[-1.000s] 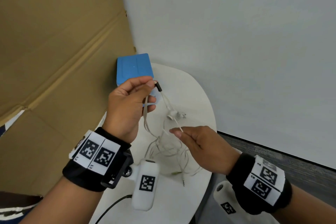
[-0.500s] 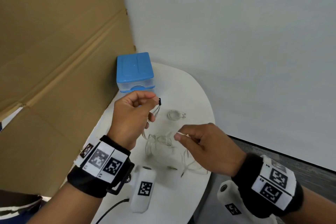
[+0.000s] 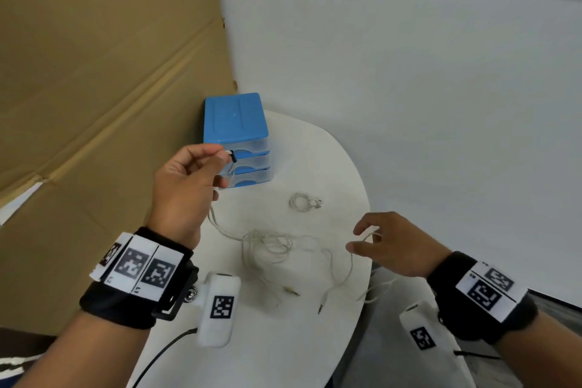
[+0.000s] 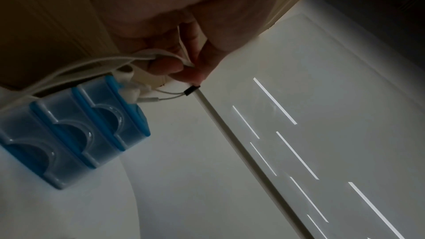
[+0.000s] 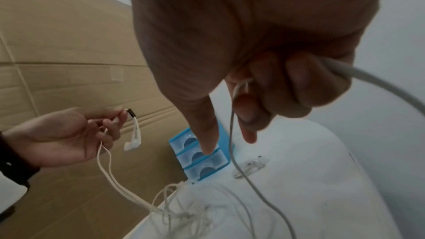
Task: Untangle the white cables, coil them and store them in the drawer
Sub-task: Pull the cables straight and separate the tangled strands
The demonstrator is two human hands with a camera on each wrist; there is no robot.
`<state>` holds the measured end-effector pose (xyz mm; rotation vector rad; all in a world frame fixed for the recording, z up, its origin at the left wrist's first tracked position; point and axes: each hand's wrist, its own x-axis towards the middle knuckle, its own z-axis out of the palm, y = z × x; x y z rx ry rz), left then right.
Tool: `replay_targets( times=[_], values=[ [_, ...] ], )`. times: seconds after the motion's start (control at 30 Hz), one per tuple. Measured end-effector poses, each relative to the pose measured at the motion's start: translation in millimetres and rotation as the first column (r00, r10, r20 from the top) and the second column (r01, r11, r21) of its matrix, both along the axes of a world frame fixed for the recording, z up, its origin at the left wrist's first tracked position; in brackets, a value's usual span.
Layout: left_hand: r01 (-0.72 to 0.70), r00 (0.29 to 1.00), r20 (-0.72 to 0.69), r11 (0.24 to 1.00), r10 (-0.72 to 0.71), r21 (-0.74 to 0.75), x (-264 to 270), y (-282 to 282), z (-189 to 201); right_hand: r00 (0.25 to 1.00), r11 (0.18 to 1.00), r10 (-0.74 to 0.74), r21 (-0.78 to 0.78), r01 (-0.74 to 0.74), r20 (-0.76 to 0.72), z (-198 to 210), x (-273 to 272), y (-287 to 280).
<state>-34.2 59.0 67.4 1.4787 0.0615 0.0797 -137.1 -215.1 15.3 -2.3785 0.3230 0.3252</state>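
A tangle of thin white earphone cables (image 3: 271, 249) lies in the middle of the white round table (image 3: 315, 148). My left hand (image 3: 225, 157) is raised in front of the blue drawer unit (image 3: 235, 121) and pinches one cable just below its black slider (image 4: 192, 90); two earbuds (image 5: 132, 144) dangle under it. At the table's right edge my right hand (image 3: 362, 239) has curled fingers round another white strand (image 5: 232, 115) that runs back into the tangle. A small coiled cable (image 3: 304, 201) lies apart, right of the drawers. All three drawers (image 4: 69, 134) look closed.
Large brown cardboard (image 3: 110, 88) stands close along the left side of the table. A white wall (image 3: 409, 104) is behind and to the right. Two loose jack plugs (image 3: 293, 291) lie near the table's front. Dark floor shows beyond the right edge.
My hands have moved apart: the left carried its slider end left and up toward the drawers, the right drew its strand out to the right edge. The tangle is stretched wider.
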Motion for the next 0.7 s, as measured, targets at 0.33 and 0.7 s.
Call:
replay_targets(
  times=[0.33,0.7],
  values=[
    [0.025,1.0,-0.019,0.999,-0.025,0.023,-2.6,2.7,-16.6,0.984,0.945,0.131,-0.316,-0.088,0.117,-9.2,40.4,78.9],
    [0.007,1.0,-0.022,1.0,-0.006,0.01,0.0,6.9,-18.7,0.995,0.979,0.039,-0.196,-0.057,-0.096,-42.4,103.6,103.7]
  ],
)
